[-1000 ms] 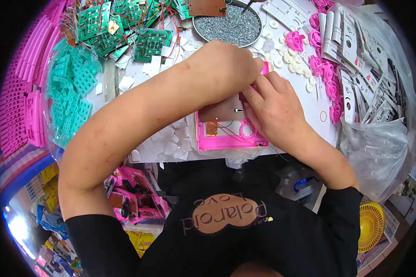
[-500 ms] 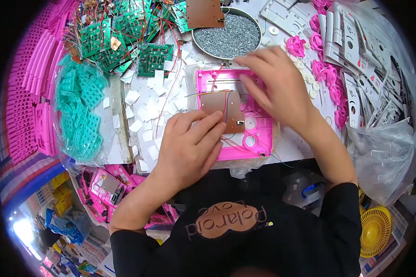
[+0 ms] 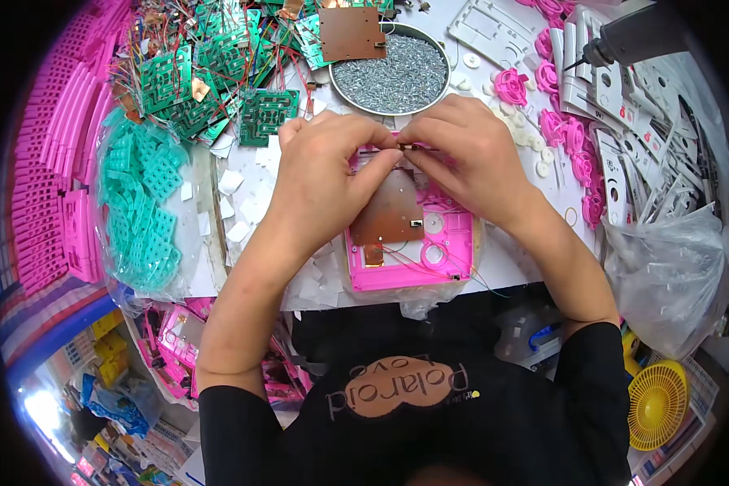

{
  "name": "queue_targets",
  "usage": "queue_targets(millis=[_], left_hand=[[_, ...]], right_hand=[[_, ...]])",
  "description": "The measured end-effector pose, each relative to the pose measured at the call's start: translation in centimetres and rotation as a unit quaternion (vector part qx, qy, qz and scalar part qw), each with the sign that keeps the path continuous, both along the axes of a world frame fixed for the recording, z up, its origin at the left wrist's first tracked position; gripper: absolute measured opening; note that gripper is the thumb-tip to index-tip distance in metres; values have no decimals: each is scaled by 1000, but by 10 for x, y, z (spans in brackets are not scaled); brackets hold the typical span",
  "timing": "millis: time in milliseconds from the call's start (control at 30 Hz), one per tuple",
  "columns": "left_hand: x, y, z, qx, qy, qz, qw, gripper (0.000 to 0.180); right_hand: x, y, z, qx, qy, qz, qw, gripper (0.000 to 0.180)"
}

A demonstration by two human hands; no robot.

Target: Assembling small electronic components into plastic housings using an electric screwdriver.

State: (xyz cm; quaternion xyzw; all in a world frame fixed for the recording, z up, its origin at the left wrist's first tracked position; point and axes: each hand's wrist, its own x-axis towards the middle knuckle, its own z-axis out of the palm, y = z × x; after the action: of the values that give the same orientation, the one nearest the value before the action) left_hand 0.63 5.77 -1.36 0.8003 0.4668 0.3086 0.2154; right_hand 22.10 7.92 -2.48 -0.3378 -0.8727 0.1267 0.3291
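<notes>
Both hands meet over the far edge of a pink plastic case (image 3: 409, 279). My left hand (image 3: 320, 170) is closed, thumb and forefinger pinching something small at the fingertips. Against it, my right hand (image 3: 471, 166) pinches too; the small dark piece between them is too hidden to name. Below the fingers a brown circuit board (image 3: 387, 217) with a small switch (image 3: 416, 223) lies tilted in the case. A copper-coloured patch (image 3: 373, 256) shows by its near edge. Thin wires (image 3: 476, 272) trail over the case's near right corner.
Beyond the case stands a round tin of screws (image 3: 401, 77), another brown board (image 3: 350, 34) on its rim. Green circuit boards (image 3: 269, 113) pile at far left, turquoise parts (image 3: 142, 202) nearer. A dark screwdriver-like tool (image 3: 624, 40) hangs at far right above grey panels (image 3: 611, 174).
My left hand has left the brown board and moved up to the case's far edge. My right hand has come in to meet it. The dark tool has come into view at far right.
</notes>
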Motion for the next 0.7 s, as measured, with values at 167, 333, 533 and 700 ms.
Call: queue_targets(millis=[167, 333, 533, 700], left_hand=[[1, -4, -9, -82, -91, 13, 992, 11], [-1, -13, -13, -6, -64, 30, 997, 9], [-1, -20, -14, -15, -90, 42, 995, 8], [-5, -22, -16, -22, -100, 23, 994, 8]], right_hand=[[1, -2, 1, 11, 30, 2, 999, 19], [10, -23, 6, -68, 75, -37, 994, 24], [5, -43, 11, -97, 91, -48, 990, 31], [5, -45, 14, -206, 141, -32, 968, 32]])
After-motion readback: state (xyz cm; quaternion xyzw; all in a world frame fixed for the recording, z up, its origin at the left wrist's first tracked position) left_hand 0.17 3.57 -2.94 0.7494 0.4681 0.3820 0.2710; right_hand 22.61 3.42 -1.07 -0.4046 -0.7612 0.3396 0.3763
